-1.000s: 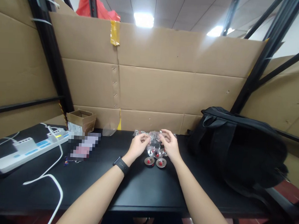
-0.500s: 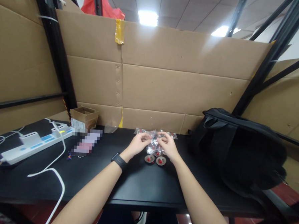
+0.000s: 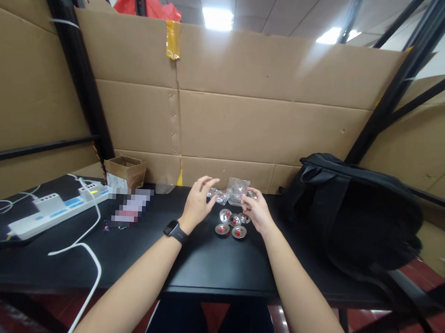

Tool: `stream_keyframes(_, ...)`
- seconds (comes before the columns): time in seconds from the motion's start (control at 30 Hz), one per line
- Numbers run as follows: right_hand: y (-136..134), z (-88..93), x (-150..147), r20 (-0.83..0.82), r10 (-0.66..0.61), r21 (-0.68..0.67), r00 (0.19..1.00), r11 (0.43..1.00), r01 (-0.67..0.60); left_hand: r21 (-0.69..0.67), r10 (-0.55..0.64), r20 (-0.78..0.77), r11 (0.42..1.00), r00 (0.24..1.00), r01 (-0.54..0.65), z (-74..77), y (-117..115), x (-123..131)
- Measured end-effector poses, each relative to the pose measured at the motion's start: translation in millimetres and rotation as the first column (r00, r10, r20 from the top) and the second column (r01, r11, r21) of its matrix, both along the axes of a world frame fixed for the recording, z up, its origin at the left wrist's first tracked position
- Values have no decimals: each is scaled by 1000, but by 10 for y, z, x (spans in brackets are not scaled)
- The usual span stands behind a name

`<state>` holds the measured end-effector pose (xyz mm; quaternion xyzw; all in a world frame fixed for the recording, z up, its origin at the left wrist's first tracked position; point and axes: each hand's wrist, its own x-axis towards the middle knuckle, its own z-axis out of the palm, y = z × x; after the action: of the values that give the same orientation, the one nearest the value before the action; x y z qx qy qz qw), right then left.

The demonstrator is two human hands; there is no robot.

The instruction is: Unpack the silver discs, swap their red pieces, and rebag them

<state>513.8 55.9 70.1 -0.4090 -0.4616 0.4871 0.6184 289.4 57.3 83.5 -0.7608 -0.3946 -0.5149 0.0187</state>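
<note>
The right hand is closed on the edge of a crinkled, clear plastic bag, held beyond five round, silver metal dishes with red centres. The left hand is raised with thumb and fingers apart, nothing seen in its grasp. A light edge pinch seems best, with wrists kept clear of the dishes.

The black, flat-topped table is flanked by a bulky black fabric backpack at right and a long white plastic power strip at left. Small, shiny clear packets by the left fingertips could be snagged.
</note>
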Motion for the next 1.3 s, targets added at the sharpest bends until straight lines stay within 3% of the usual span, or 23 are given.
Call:
stream_keyframes(0.13, -31, 13, -12, 41, 40, -67, 998, 997, -37, 40, -53, -185, 997, 981, 61, 8, -85, 98)
stream_keyframes(0.27, -60, 13, -60, 81, 124, -94, 989, 989, -116, 9, -146, -247, 988, 958, 153, -49, -66, 154)
stream_keyframes(0.37, -50, -1, -66, 108, 151, -116, 983, 983, -139, -26, -130, -257, 991, 958, 128, -80, 9, 128)
stream_keyframes(0.43, -35, -13, -57, 120, 142, -124, 982, 984, -128, -51, -93, -206, 995, 974, 84, -95, 89, 70)
stream_keyframes(0.53, -28, -15, -41, 107, 147, -124, 983, 983, -134, -113, -2, 14, 994, 1000, 3, -125, 253, -109)
stream_keyframes(0.63, -48, 12, -37, 68, 185, -126, 980, 976, -176, -230, 149, 257, 969, 955, -89, -168, 443, -404)
stream_keyframes(0.7, -66, 36, -40, 56, 200, -126, 978, 973, -191, -275, 242, 290, 948, 926, -161, -200, 558, -630)
stream_keyframes(0.77, -76, 50, -43, 60, 208, -125, 976, 972, -199, -248, 319, 246, 934, 915, -259, -235, 652, -837)
stream_keyframes(0.9, -64, 31, -40, 93, 228, -123, 969, 969, -216, -214, 429, 8, 883, 903, -417, -324, 795, -1080)
stream_keyframes(1.1, -68, -14, -51, 138, 270, -121, 953, 959, -255, -305, 534, -304, 730, 789, -612, -491, 929, -1119)
stream_keyframes(1.3, -116, 9, -79, 172, 331, -160, 928, 939, -306, -441, 562, -383, 586, 733, -680, -565, 867, -1109)
